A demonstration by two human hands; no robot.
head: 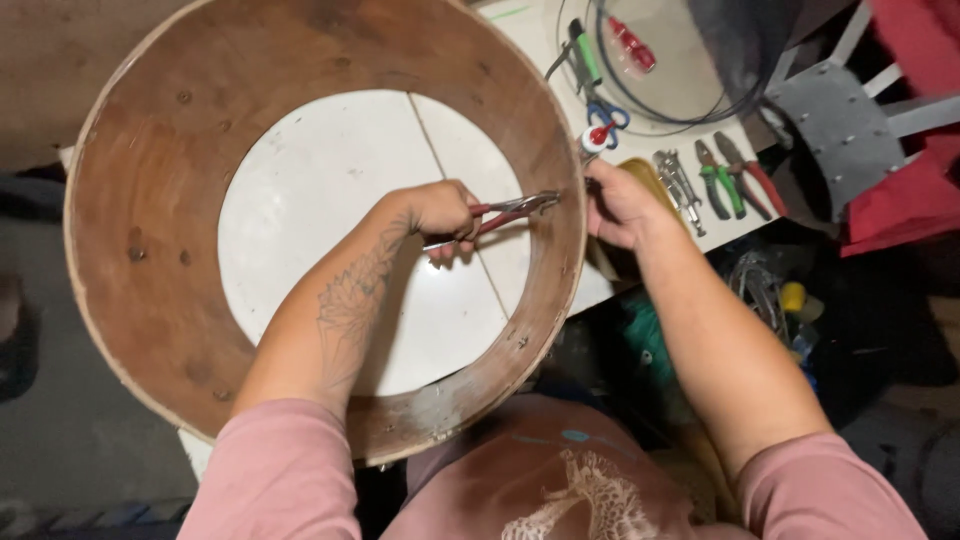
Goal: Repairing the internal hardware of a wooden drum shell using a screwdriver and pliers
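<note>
A wide round hoop [140,250] of worn brown wood, pitted and scuffed, stands on a white table [330,190]. Inside it the left hand [440,210] is closed around red-handled pliers [510,210], tips at the right wall. The right hand [618,205] grips the rim outside, perhaps pinching something small. More pliers [735,175] lie far right.

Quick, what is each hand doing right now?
Left hand: closed on red-handled pliers inside the wooden hoop.
Right hand: closed on the hoop's outer rim.
</note>
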